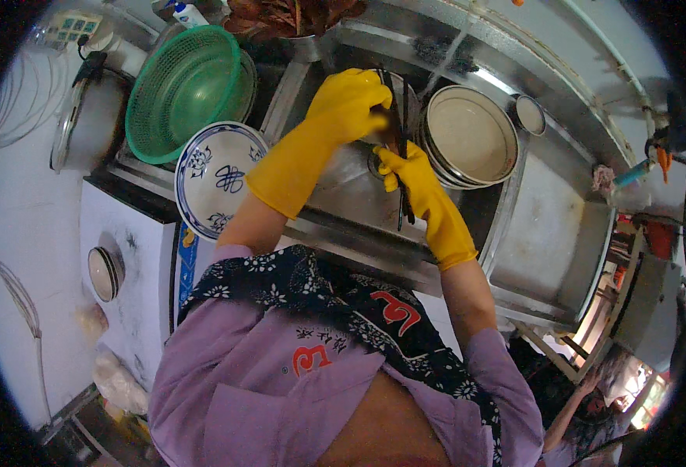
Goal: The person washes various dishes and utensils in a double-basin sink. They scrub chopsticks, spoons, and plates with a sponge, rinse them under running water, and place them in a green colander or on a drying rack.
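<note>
Both my hands wear yellow rubber gloves over a stainless-steel sink [354, 198]. My right hand [416, 175] grips a bundle of dark chopsticks [402, 204] near their middle. My left hand [349, 105] is curled beside the upper part of the bundle. A blurred brown patch covers its fingertips, so I cannot tell what they hold. Close to the right glove stands a stack of cream bowls [471, 137] with dark rims. A round metal object behind the chopsticks is mostly hidden. Left of my left forearm rests a white plate [208, 181] with blue patterns, partly covered by the arm.
Green plastic colanders [182, 96] stand at the upper left beside a metal pot [89, 117]. A small bowl [530, 115] sits behind the stack. Another sink basin [536, 227] lies right. Small stacked bowls [103, 274] rest on a white surface. A person [582, 408] is at the lower right.
</note>
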The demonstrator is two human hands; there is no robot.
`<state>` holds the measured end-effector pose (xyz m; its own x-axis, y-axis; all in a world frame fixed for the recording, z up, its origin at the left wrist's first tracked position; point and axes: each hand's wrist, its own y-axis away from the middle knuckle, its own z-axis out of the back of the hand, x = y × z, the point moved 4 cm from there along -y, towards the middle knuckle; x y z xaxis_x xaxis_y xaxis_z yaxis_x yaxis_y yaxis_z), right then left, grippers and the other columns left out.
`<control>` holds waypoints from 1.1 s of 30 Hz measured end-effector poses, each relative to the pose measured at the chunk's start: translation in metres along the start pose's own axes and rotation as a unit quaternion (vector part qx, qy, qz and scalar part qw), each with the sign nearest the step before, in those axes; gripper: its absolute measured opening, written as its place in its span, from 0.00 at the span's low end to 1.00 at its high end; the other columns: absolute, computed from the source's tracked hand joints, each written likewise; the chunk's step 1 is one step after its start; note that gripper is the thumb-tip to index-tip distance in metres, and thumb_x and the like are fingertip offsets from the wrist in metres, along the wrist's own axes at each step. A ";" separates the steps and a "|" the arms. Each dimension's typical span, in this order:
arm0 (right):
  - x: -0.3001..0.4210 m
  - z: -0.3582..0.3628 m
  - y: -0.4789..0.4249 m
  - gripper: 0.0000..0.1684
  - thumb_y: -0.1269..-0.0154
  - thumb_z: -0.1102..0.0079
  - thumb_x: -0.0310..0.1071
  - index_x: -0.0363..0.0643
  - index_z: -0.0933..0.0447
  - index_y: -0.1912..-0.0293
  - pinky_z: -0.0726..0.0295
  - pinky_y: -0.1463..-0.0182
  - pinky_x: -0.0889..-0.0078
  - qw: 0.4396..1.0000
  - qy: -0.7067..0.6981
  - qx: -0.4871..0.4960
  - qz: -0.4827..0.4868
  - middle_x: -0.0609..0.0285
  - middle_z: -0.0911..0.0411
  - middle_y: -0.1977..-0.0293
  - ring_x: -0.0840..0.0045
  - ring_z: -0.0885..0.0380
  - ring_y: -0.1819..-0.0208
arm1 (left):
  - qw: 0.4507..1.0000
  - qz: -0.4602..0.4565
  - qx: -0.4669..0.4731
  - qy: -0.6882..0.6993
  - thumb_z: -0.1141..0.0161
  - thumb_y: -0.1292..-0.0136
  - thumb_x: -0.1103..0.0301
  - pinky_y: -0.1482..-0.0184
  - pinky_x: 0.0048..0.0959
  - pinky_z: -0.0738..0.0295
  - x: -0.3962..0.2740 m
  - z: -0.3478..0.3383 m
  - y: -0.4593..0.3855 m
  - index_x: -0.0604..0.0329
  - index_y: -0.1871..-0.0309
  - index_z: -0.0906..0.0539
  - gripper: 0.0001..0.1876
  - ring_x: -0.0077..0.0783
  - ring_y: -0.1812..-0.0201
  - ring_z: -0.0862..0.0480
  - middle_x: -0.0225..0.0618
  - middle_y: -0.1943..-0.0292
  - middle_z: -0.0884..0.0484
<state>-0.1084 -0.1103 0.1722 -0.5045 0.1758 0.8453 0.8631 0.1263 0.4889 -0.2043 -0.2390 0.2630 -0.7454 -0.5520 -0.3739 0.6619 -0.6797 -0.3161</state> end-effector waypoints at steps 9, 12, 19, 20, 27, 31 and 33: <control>-0.005 0.012 0.011 0.18 0.40 0.37 0.42 0.42 0.28 0.56 0.29 0.80 0.75 0.995 0.071 0.025 -0.065 0.62 0.26 0.77 0.78 0.30 0.83 | 0.975 0.062 0.006 0.213 0.41 0.41 0.72 0.58 0.28 0.25 0.055 0.006 -0.011 0.56 0.60 0.22 0.06 0.33 0.60 0.19 0.36 0.63 0.20; -0.012 0.029 0.020 0.19 0.38 0.39 0.42 0.42 0.29 0.53 0.29 0.81 0.73 0.981 0.147 0.059 -0.112 0.62 0.26 0.76 0.77 0.31 0.83 | 0.936 0.179 -0.082 0.291 0.47 0.36 0.73 0.59 0.29 0.23 0.080 0.013 -0.020 0.54 0.58 0.21 0.06 0.35 0.64 0.18 0.37 0.62 0.20; -0.028 0.060 0.059 0.18 0.36 0.42 0.42 0.41 0.27 0.52 0.28 0.80 0.73 0.924 0.307 0.013 -0.229 0.59 0.24 0.77 0.75 0.26 0.82 | 0.941 0.325 0.085 0.038 0.51 0.35 0.71 0.62 0.41 0.21 0.136 -0.060 -0.031 0.51 0.55 0.21 0.09 0.47 0.69 0.17 0.46 0.59 0.20; -0.023 0.060 0.070 0.18 0.36 0.42 0.42 0.40 0.27 0.53 0.27 0.80 0.73 0.918 0.310 -0.006 -0.249 0.58 0.24 0.78 0.74 0.25 0.82 | 0.923 0.355 0.143 0.029 0.50 0.36 0.70 0.60 0.43 0.22 0.155 -0.078 -0.037 0.52 0.54 0.21 0.10 0.49 0.67 0.17 0.47 0.58 0.19; -0.019 0.079 0.117 0.18 0.35 0.41 0.40 0.37 0.24 0.53 0.29 0.82 0.74 0.965 0.108 -0.036 -0.237 0.60 0.26 0.81 0.75 0.28 0.85 | 0.895 0.403 0.185 -0.048 0.27 0.56 0.57 0.46 0.42 0.26 0.163 -0.137 -0.033 0.58 0.54 0.16 0.25 0.50 0.48 0.21 0.48 0.50 0.19; 0.000 0.068 0.113 0.16 0.35 0.42 0.42 0.39 0.23 0.58 0.32 0.80 0.76 0.990 0.043 -0.046 -0.128 0.63 0.29 0.81 0.77 0.31 0.85 | 0.902 0.431 0.029 -0.006 0.33 0.48 0.51 0.46 0.41 0.26 0.101 -0.108 -0.042 0.58 0.53 0.17 0.24 0.47 0.49 0.19 0.50 0.49 0.20; 0.013 0.054 0.102 0.16 0.34 0.42 0.42 0.39 0.22 0.56 0.32 0.78 0.77 0.997 -0.014 -0.035 -0.070 0.64 0.29 0.81 0.79 0.31 0.83 | 0.902 0.428 0.044 0.032 0.37 0.45 0.46 0.47 0.41 0.26 0.093 -0.078 -0.035 0.59 0.51 0.18 0.26 0.47 0.52 0.17 0.52 0.50 0.19</control>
<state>-0.0281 -0.0427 0.2209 -0.6196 0.1892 0.7618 0.7831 0.0826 0.6164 -0.2904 -0.2290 0.1710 0.0449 -0.8655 -0.4989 0.9817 -0.0544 0.1827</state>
